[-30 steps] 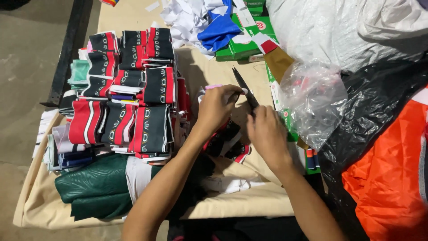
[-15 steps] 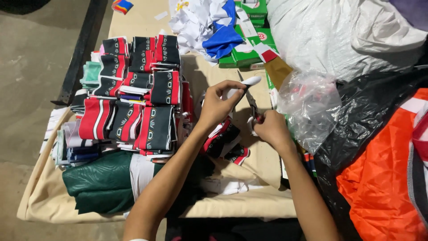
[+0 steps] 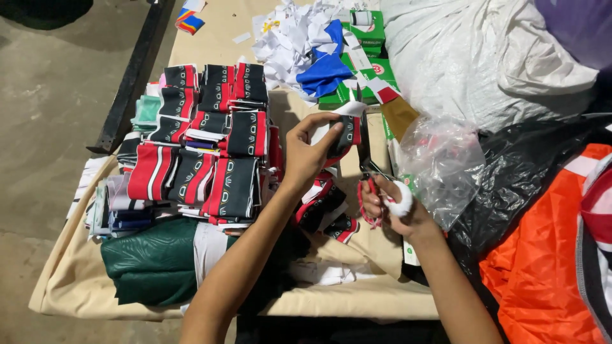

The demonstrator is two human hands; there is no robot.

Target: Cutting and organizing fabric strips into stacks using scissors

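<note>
Right now we hold a small black, red and white fabric piece [image 3: 344, 137] up over the desk [image 3: 382, 296] in our left hand [image 3: 305, 153], its fingers [image 3: 319, 121] pinched shut around the piece's left edge so that it stands nearly upright. Our right hand [image 3: 392, 204] sits lower and to the right, its fingers [image 3: 373, 207] closed through the red handles of a pair of scissors [image 3: 365, 167]; the blades point up and run just beside the right edge of the fabric piece, though we cannot tell whether they touch it. Beneath both hands, a few more cut pieces [image 3: 322, 207] of the same colours lie loose on the beige cloth covering the desk. To the left, stacks of folded pieces [image 3: 210, 146] in black, red and white stand in rows, with a folded dark green cloth [image 3: 153, 264] in front of them. Beyond the hands lie white and blue scraps [image 3: 306, 48] and green boxes [image 3: 366, 28]. A clear plastic bag [image 3: 440, 162] rests just right of the scissors, and an orange cloth [image 3: 542, 255] lies well apart at the right.
</note>
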